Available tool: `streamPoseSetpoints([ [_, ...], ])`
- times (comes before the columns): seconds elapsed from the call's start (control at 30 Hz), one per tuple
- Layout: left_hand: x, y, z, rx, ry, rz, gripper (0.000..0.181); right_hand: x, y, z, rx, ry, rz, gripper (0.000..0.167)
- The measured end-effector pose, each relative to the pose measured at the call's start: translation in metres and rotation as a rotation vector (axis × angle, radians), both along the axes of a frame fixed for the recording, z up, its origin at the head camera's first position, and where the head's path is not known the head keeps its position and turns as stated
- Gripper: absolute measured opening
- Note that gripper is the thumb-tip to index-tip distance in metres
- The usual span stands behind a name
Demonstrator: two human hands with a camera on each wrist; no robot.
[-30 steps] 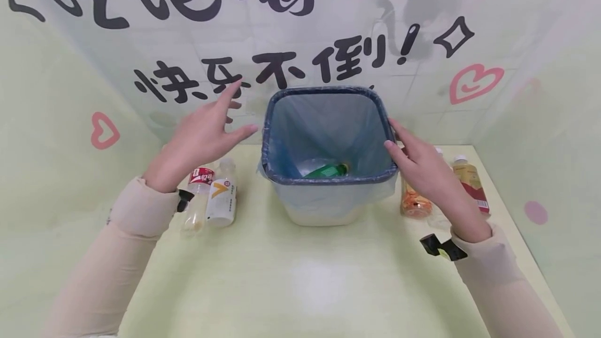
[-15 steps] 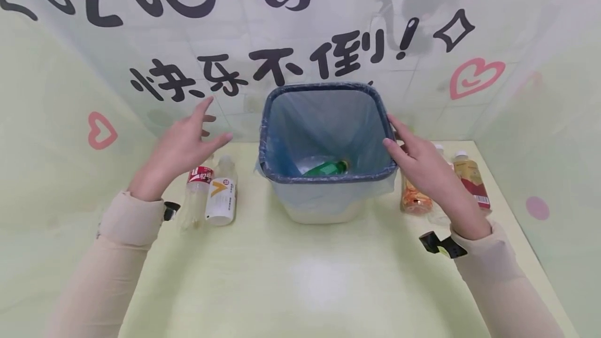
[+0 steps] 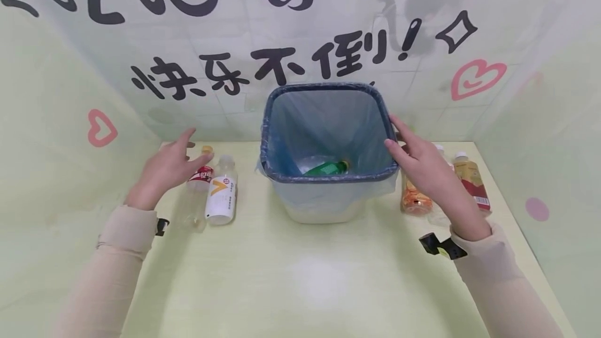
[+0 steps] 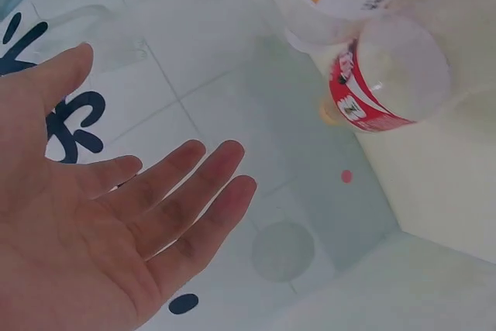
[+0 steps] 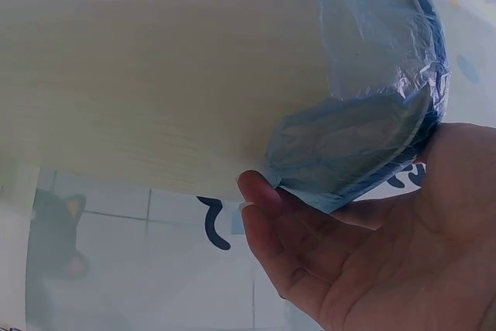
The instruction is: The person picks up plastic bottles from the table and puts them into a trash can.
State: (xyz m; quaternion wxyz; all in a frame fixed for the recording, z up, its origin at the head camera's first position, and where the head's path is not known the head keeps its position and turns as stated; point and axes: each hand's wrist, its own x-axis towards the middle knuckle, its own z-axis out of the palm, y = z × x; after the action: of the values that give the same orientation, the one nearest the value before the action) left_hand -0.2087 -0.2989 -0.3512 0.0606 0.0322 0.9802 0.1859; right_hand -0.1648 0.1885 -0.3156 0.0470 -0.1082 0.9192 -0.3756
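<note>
My left hand, fingers spread and holding nothing, is by the red-labelled plastic bottle and partly covers it in the head view. In the left wrist view that red-labelled bottle appears apart from the fingers. A white-labelled bottle stands just right of it. My right hand holds the right rim of a trash bin, thumb at the rim and fingers against the outside. The bin wears a blue plastic liner. Inside lies a green bottle.
Right of the bin stand a bottle with orange contents and a bottle with a yellow and dark red label; a further clear one is mostly behind my right hand. Walls enclose the table at the back and both sides.
My left hand has moved left and down, from beside the bin's left rim to the red-labelled bottle. The right hand stays at the bin's rim.
</note>
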Motion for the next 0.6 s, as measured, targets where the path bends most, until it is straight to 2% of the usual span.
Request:
streamPoseSetpoints([
  [0.3,-0.001,-0.014,-0.009,-0.031,-0.028,0.021,0.098,0.000,0.002,-0.001,-0.023,0.002,0.000,0.064],
  [0.43,-0.001,-0.023,-0.022,-0.038,-0.051,0.025,0.095,-0.001,0.002,-0.003,-0.035,0.004,0.005,0.064],
  [0.6,0.004,-0.037,-0.042,-0.044,-0.105,0.094,0.092,-0.002,0.001,-0.004,-0.055,0.005,0.004,0.063],
])
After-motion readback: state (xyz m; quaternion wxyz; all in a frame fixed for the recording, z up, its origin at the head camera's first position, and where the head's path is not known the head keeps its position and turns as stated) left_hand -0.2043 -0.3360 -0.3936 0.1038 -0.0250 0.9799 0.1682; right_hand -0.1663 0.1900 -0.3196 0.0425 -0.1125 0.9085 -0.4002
